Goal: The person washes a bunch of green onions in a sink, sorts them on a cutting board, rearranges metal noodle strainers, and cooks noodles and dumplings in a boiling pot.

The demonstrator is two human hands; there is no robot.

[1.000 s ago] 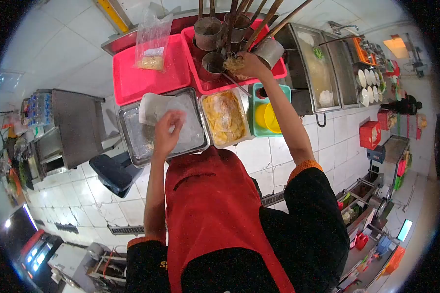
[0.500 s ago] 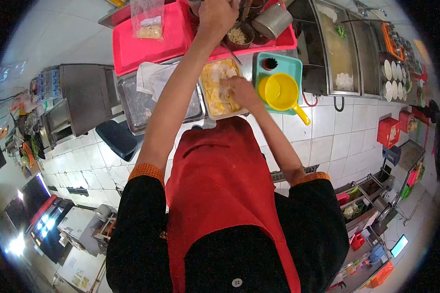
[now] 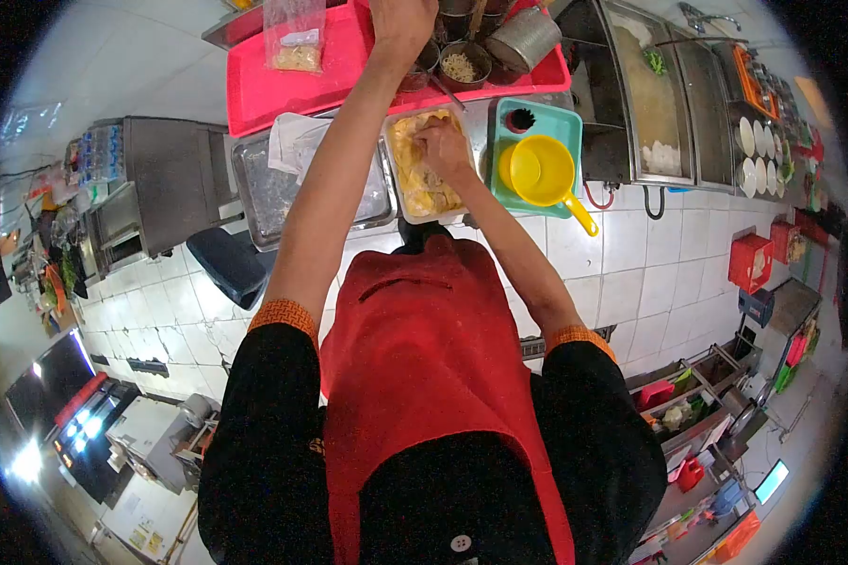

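Observation:
My right hand [image 3: 446, 151] is down in a clear rectangular tub [image 3: 458, 215] of yellow food [image 3: 410, 179], perhaps wrappers or dough pieces. Its fingers are curled together against the food, and what they grip is hidden. At the top edge my left hand [image 3: 405, 21] reaches over the metal pots on a pink tray [image 3: 259, 99]. The frame cuts off its fingers. A small pot of pale chopped food [image 3: 458, 68] stands just right of that wrist. Left of the tub is a metal tray [image 3: 264, 193] with a white cloth [image 3: 297, 141] on it.
Right of the tub, a teal tray [image 3: 563, 122] bears a yellow dipper [image 3: 543, 171] and a small dark-bristled brush [image 3: 520, 120]. A plastic bag [image 3: 297, 47] lies on the pink tray. A perforated metal cup [image 3: 526, 42] leans among the pots. Steel sinks [image 3: 669, 104] stand at right.
My right hand has moved farther away and slightly left within the tub. My left hand has shifted left and toward the top edge. The view has shifted slightly.

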